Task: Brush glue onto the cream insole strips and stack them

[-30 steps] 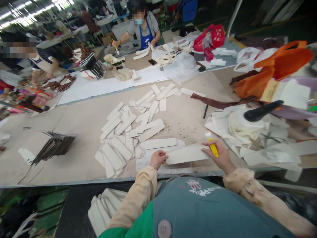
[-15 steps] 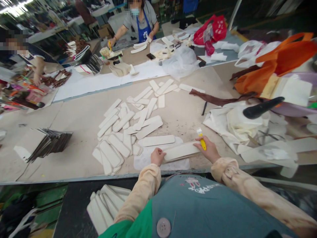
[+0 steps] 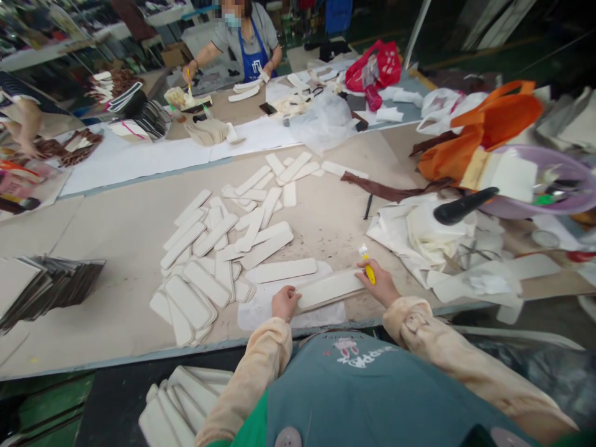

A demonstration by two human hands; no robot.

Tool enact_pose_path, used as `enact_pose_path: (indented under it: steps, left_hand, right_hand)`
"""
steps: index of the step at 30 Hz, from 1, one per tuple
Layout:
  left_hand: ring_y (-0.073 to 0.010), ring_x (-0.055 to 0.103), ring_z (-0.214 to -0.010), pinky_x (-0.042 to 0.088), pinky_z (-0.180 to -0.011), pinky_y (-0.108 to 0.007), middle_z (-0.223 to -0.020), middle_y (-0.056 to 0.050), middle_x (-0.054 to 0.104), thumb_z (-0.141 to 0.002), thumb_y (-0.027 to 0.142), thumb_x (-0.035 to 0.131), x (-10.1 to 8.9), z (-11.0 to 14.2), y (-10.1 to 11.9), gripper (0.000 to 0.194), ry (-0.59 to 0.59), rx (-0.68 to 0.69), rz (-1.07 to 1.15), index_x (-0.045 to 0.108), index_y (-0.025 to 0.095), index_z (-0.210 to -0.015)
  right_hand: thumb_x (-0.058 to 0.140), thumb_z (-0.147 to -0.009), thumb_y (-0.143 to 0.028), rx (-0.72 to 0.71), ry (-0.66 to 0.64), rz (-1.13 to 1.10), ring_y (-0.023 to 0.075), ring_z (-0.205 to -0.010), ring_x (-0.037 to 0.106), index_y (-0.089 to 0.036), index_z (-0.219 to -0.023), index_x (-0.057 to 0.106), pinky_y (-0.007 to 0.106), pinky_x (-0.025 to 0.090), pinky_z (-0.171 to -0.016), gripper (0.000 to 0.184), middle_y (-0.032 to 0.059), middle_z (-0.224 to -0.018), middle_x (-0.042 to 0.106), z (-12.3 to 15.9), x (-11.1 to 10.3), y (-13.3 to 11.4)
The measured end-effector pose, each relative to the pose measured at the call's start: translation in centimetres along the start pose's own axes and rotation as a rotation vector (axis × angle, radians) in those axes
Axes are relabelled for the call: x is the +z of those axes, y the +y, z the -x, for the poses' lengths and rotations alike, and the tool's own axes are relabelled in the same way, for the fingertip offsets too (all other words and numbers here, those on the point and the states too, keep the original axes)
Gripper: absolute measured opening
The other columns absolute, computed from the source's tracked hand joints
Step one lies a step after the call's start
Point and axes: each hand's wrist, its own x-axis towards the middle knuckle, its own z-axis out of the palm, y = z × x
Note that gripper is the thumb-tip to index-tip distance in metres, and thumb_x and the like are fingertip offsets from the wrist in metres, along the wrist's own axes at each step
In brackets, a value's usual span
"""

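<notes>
My left hand [image 3: 285,302] pinches the left end of a long white strip [image 3: 329,289] with rounded corners. In my right hand [image 3: 382,284] is a small brush with a yellow handle [image 3: 369,273], its bristle end pointing up and away from me. That hand's fingertips also touch the strip's right end. Beneath the strip, a pale sheet [image 3: 254,315] lies on the table, and other pieces seem to be stacked directly under the strip. A second white strip [image 3: 285,270] rests just beyond it, partly on the sheet.
Many loose white strips [image 3: 190,301] spread over the table [image 3: 125,236] to the left. A stack of dark-edged panels [image 3: 56,285] stands further left. On the right are a white container with a black handle [image 3: 465,207], an orange bag [image 3: 484,133] and a purple basin [image 3: 516,208]. Co-workers sit opposite.
The view has swung slightly right, so the table and objects sit further left. Both hands keep nearly the same hold on the strip and the brush.
</notes>
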Motion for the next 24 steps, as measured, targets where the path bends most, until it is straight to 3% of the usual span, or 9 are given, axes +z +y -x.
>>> enact_pose_path:
  steps: [24]
  left_hand:
    - [-0.0137,0.06,-0.067,0.039,-0.065,-0.024,-0.066,0.002,0.064,-0.077,0.027,0.061,0.0,-0.2,-0.3,0.018,-0.015,0.054,-0.026,0.063,0.02,-0.093]
  right_hand:
    - [0.053,-0.077,-0.024,-0.019,0.036,0.067,0.02,-0.069,0.064,-0.022,-0.097,0.05,0.032,0.049,-0.069,0.02,0.0015,-0.074,0.065,-0.5,0.9,2.1]
